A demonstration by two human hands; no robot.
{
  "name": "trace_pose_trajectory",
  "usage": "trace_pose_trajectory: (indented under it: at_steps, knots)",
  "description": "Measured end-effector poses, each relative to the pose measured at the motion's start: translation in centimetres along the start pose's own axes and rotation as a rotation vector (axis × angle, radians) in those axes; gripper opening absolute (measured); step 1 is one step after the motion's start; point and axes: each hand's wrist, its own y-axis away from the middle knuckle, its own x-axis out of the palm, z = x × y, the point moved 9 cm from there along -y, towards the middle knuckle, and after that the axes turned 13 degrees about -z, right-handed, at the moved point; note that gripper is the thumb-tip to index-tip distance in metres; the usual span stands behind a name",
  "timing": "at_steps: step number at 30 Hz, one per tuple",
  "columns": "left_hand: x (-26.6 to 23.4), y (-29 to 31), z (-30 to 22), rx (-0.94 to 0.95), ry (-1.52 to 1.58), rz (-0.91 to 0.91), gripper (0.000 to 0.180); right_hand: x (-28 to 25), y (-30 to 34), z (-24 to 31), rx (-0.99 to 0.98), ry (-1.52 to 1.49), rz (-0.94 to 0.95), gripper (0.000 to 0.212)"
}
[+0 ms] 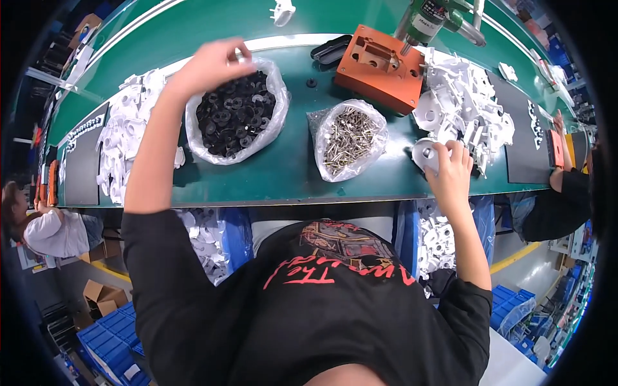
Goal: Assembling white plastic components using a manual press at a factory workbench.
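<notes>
My left hand [215, 64] is raised at the far rim of a clear plastic bag [280, 96] filled with black ring-like plastic parts [235, 116]. Its fingers are curved and slightly smeared, with a gap between thumb and forefinger and nothing visible between them. My right hand [452, 170] is closed on a white plastic part with a round face [425, 155], low over the bench at the near edge of a heap of similar white parts [460, 96]. Between the hands a second clear bag [381, 132] holds many small metal screws [348, 141].
An orange block fixture [380, 69] stands under a green drill-like machine [428, 22]. Another white heap [129, 122] lies left. A white part [282, 11] rests beyond the white strip. Bins of white parts [438, 241] sit below the bench edge. Other people [61, 228] work on both sides.
</notes>
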Motion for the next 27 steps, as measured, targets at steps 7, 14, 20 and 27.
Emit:
trace_pose_trajectory:
  at_steps: [7,14,20,27]
  knots:
    - [-4.8,7.4,3.2,0.012,-0.241,-0.443,0.028,1.2,-0.2,-1.7,0.101,0.061,-0.015,0.059]
    - [-7.2,11.5,17.3,-0.345,-0.685,-0.290,0.033,1.5,0.0,-1.7,0.091,0.108,0.017,0.045]
    - [-8.1,11.0,18.0,-0.191,-0.456,-0.424,0.025,0.0,-0.4,-1.1,0.111,-0.117,0.022,0.031]
    - [-7.9,9.6,5.9,-0.165,0.816,-0.729,0.022,-0.9,-3.6,3.4,0.574,-1.358,0.011,0.035]
